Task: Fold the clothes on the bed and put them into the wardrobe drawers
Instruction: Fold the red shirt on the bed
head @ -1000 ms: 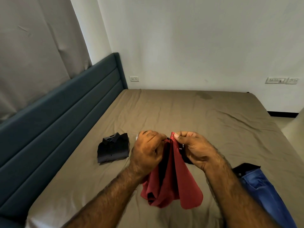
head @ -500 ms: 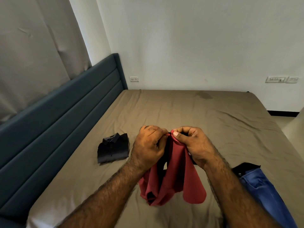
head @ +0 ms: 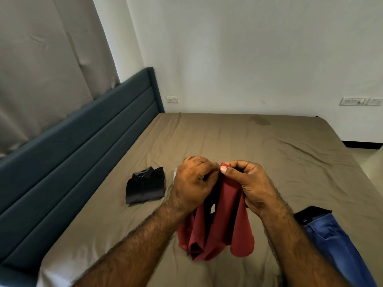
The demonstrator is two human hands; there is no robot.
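Note:
A red garment [head: 226, 224] hangs bunched above the brown bed sheet [head: 248, 146], its lower folds touching the bed. My left hand [head: 194, 183] and my right hand [head: 246, 183] pinch its top edge side by side, fingers curled, thumbs almost meeting. A folded black shirt [head: 145, 185] with its collar up lies on the sheet to the left of my hands. Blue jeans [head: 339, 245] lie at the lower right, with a black piece of cloth [head: 310, 213] at their top end.
A teal padded headboard [head: 83, 146] runs along the left side of the bed, with a grey curtain [head: 41, 69] behind it. White walls carry sockets [head: 172, 99] and a switch panel [head: 361, 101]. Floor shows at the far right [head: 373, 162].
Both hands have lifted the red garment's top edge a little and drawn closer together. The hanging cloth has shifted slightly with them.

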